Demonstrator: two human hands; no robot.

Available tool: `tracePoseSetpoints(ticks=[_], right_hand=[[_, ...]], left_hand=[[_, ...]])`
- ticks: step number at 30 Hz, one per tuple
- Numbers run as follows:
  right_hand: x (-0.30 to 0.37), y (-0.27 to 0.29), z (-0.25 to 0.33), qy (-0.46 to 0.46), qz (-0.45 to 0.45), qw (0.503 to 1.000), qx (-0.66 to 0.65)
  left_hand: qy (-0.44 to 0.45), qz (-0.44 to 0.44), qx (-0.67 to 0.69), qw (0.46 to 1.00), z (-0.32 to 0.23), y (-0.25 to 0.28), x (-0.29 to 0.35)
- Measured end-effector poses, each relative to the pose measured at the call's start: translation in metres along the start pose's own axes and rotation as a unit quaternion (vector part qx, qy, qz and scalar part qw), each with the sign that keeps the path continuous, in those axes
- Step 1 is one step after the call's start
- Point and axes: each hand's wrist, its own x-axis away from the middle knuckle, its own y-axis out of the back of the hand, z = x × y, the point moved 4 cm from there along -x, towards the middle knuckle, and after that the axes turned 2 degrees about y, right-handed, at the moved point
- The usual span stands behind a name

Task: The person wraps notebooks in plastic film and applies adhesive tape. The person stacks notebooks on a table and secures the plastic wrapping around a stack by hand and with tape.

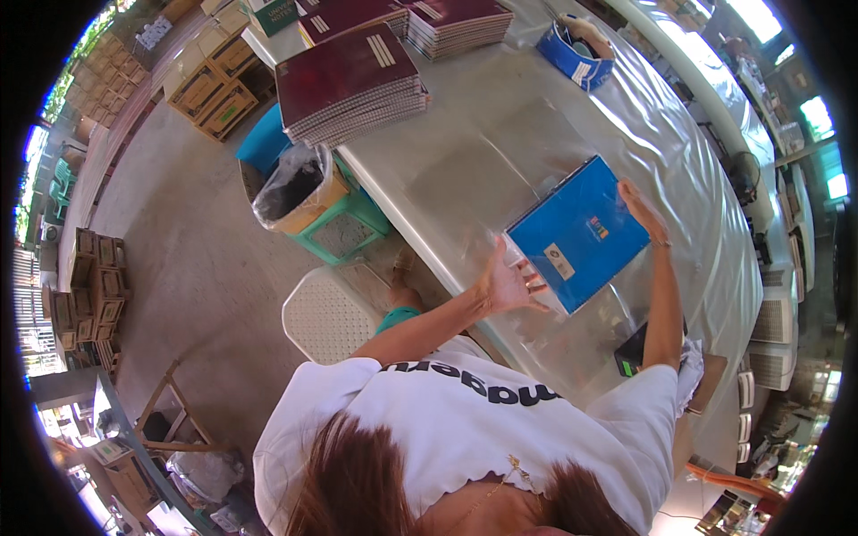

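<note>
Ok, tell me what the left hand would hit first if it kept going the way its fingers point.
The left hand is open, fingers aimed at the near edge of the blue notebook on the plastic-covered table. It would probably meet that notebook first; the fingertips look almost on it already, though depth is unclear.

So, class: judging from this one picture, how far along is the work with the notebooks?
Done: nothing clearly finished shows. In hand: the left hand and right hand, both open, flank one blue notebook lying on clear plastic sheet. Left: maroon notebook stacks wait at the table's far end.
</note>
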Motion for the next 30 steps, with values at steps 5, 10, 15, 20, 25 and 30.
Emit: tracePoseSetpoints(ticks=[5, 10, 15, 20, 25, 30], right_hand=[[0.074, 0.064, 0.179, 0.191, -0.183, 0.962, -0.071], [0.131, 0.109, 0.303, 0.430, -0.434, 0.789, 0.062], [0.020, 0.029, 0.259, 0.517, -0.273, 0.474, -0.659], [-0.062, -0.014, 0.380, 0.295, -0.032, 0.581, -0.758], [-0.128, -0.037, 0.443, 0.273, 0.060, 0.590, -0.757], [-0.178, -0.061, 0.476, 0.318, 0.088, 0.674, -0.661]], left_hand=[[-0.052, 0.165, -0.038, 0.984, -0.041, -0.017, 0.026], [-0.220, 0.232, -0.078, 0.944, -0.136, -0.118, 0.092], [-0.470, 0.213, -0.165, 0.841, -0.192, -0.209, 0.206], [-0.731, 0.091, -0.408, 0.540, -0.236, -0.232, 0.291], [-0.773, -0.013, -0.455, 0.442, -0.277, -0.223, 0.314], [-0.745, -0.094, -0.484, 0.450, -0.325, -0.168, 0.316]])
